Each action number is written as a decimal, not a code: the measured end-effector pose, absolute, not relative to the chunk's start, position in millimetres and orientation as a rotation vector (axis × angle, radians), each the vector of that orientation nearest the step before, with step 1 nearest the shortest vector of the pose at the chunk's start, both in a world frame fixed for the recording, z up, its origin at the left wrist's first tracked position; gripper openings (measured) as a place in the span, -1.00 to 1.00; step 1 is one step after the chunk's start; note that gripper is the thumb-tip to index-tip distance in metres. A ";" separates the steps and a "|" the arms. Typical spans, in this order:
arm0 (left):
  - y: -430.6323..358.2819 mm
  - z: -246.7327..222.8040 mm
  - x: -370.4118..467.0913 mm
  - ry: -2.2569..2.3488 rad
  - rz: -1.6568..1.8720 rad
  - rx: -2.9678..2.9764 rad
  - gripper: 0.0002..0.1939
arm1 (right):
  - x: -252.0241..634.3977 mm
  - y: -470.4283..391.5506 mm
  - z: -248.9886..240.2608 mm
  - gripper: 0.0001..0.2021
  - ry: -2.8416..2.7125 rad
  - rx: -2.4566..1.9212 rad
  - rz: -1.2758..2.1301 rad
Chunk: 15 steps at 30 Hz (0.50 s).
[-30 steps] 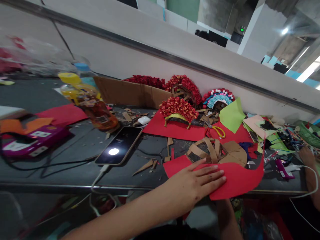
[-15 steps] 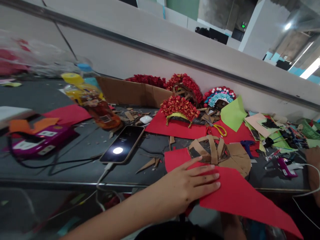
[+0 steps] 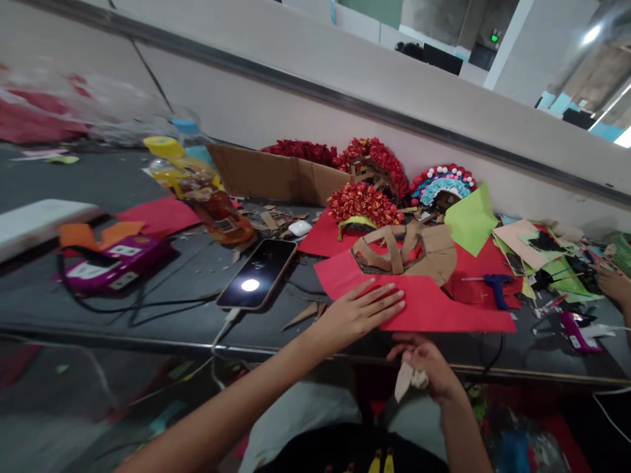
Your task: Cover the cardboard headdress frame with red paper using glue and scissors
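My left hand (image 3: 357,315) lies flat on a sheet of red paper (image 3: 448,309) at the table's front edge, fingers stretched out. Just beyond its fingertips, a cardboard frame (image 3: 434,246) with curved strips rests partly on the paper. My right hand (image 3: 434,368) is below the table edge, above my lap, its fingers closed around a crumpled pale tissue (image 3: 405,380). Behind the frame sits a headpiece (image 3: 365,205) covered in red and gold ruffles. A blue glue gun (image 3: 499,289) lies to the right of the frame.
A phone (image 3: 259,272) with a cable plugged in lies left of my left hand. A bottle (image 3: 217,210) with a yellow cap and a purple power strip (image 3: 116,263) are farther left. Cardboard scraps litter the table. Another person's hand (image 3: 614,286) is at the far right.
The red paper now lies flatter on the table instead of hanging over the edge. The cardboard frame has shifted left and back. My right hand has come into clear view with the tissue.
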<state>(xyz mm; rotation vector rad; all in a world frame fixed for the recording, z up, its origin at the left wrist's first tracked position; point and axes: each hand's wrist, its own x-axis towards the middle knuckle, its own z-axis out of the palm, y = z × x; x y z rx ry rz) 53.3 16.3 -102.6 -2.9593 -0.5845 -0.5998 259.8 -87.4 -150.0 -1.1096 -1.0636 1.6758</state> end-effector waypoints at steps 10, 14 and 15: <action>23.6 -139.0 62.1 -0.712 -0.330 -3.086 -0.54 | 259.9 -109.3 -160.9 -0.57 -1.070 -1.163 1.829; 22.5 -131.6 64.5 -0.786 -0.242 -3.099 -0.50 | 257.9 -107.4 -163.7 -0.59 -1.050 -1.162 1.833; 21.9 -130.3 64.7 -0.805 -0.222 -3.103 -0.48 | 257.1 -107.5 -164.1 -0.60 -1.039 -1.156 1.835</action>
